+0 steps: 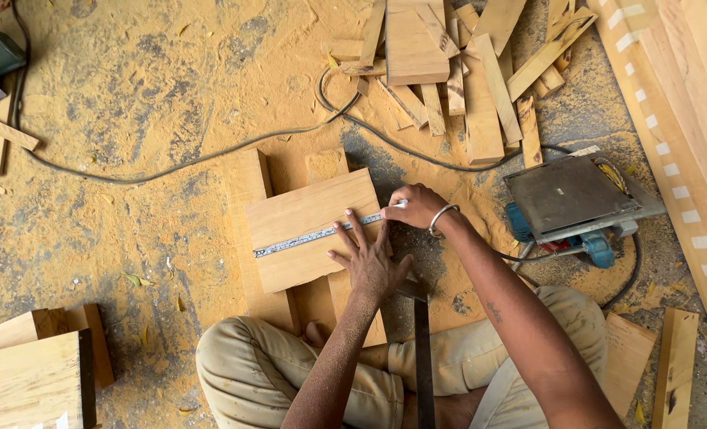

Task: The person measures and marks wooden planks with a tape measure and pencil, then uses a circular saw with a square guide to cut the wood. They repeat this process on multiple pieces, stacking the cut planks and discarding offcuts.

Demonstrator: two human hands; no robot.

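Wood board (310, 230) lies flat on a sawdust-covered floor (131, 103), on thicker planks, with a metal ruler (317, 236) across its face. Left hand (369, 258) presses the ruler with spread, open fingers; right hand (413, 205) pinches a white marker at the ruler's end. For a straight line, keep firm ruler pressure and the tip against its edge.

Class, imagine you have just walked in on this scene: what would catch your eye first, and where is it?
At the centre, the left hand presses a metal ruler flat on a pale wooden board, while the right hand marks at the ruler's end. To the right lies an overturned power saw. Offcuts pile up at the top, on a sawdust-covered floor.
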